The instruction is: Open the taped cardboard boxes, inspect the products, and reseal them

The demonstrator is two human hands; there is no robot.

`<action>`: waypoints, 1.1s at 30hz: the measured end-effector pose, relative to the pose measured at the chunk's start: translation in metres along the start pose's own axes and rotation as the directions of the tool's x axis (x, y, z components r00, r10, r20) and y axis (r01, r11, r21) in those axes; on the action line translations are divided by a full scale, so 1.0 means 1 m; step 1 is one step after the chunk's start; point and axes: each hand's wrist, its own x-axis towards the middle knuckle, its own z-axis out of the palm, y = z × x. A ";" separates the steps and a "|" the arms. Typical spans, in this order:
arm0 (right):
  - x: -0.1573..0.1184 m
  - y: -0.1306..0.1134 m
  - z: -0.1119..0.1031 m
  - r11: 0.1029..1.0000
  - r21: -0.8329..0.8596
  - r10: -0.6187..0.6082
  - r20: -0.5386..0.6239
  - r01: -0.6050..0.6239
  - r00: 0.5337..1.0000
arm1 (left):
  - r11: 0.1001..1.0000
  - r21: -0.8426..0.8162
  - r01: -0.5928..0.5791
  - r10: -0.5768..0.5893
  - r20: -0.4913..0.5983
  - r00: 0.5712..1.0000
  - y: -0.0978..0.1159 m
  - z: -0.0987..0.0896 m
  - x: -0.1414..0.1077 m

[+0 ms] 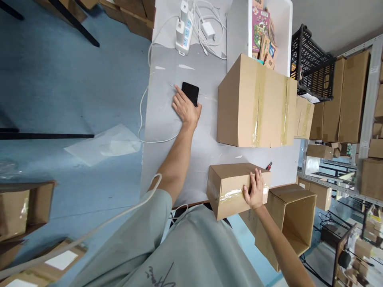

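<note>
Two bare hands in head view, over a grey table [203, 155]. Left hand [187, 107], 12 o'clock: palm down, fingers along the left edge of a black device [190, 91], thumb at its lower corner; can't tell if it grips. Device lies flat on table, also 12 o'clock, no readable mark visible. Right hand [255, 191], 4 o'clock: fingers spread, resting on the taped face of a brown carton [235, 179], not wrapped round it. Carton's near corner reaches past table edge. Red cutter [269, 166] at 3 o'clock, just beyond carton. Bigger taped carton [248, 103], 2 o'clock. White bin [281, 36] between 1 and 2: purple pack [260, 26] with pale lettering, too small to read. Power strip [184, 34], 12 o'clock, blue socket faces, plugs in; white charger [208, 30] just right. Grey-green shirt [203, 239], 6 o'clock, black handwriting-like script, illegible. Open carton [277, 208], 4 o'clock, behind right forearm
</note>
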 end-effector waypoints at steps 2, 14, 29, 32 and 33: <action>0.000 0.000 0.000 1.000 0.001 -0.001 -0.001 0.001 1.000 | 1.000 0.025 -0.009 0.009 0.014 1.000 0.005 -0.003 0.001; -0.003 0.000 0.002 1.000 0.006 0.012 0.005 -0.012 1.000 | 1.000 -0.002 -0.022 0.022 0.038 0.999 -0.005 -0.014 -0.010; -0.008 0.000 0.002 0.999 0.004 0.036 0.026 -0.036 0.999 | 0.945 -0.226 -0.237 0.270 0.129 0.954 -0.060 -0.031 -0.048; -0.008 0.000 0.003 0.999 0.011 0.033 0.021 -0.033 0.999 | 0.942 -0.240 -0.236 0.271 0.123 0.955 -0.055 -0.024 -0.039; -0.008 0.000 0.003 0.999 0.012 0.032 0.019 -0.032 0.999 | 0.941 -0.243 -0.238 0.273 0.126 0.954 -0.053 -0.022 -0.036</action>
